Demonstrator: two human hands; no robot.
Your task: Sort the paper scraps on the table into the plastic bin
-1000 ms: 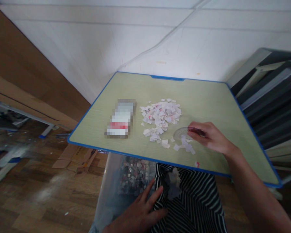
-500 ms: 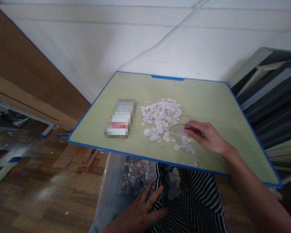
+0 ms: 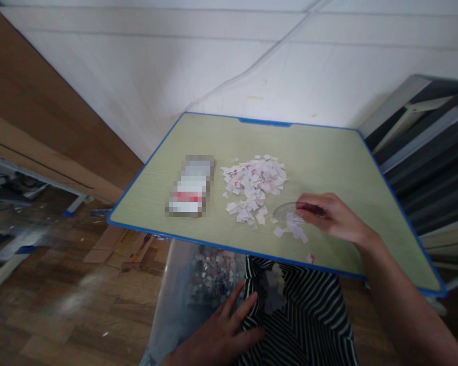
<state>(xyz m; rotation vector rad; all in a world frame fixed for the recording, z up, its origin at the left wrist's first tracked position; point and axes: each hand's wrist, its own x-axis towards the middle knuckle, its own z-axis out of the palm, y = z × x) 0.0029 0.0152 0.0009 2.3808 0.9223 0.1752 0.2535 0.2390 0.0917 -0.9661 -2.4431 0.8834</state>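
My right hand (image 3: 324, 213) pinches a clear, half-round plastic piece with a dark red part (image 3: 284, 209), held just over the near right side of the paper scraps. A heap of small white paper scraps (image 3: 255, 175), some with pink or red marks, lies on the pale green tabletop (image 3: 320, 152). A few scraps (image 3: 292, 229) lie apart, below the plastic piece. My left hand (image 3: 225, 325) rests with fingers spread on the black-and-white striped cloth (image 3: 301, 315) in my lap, beside a clear bin (image 3: 166, 284) under the table edge.
A blurred-out flat rectangular object (image 3: 191, 185) lies left of the heap. The bin contains many small scraps (image 3: 213, 269). Beyond the table's blue rim stands a white wall (image 3: 213, 61); dark folded frames (image 3: 435, 137) lean at right, and cardboard (image 3: 107, 244) lies on the wooden floor.
My right hand has moved slightly right with the plastic piece, away from the main heap, leaving a wider gap. My left hand has stayed where it was.
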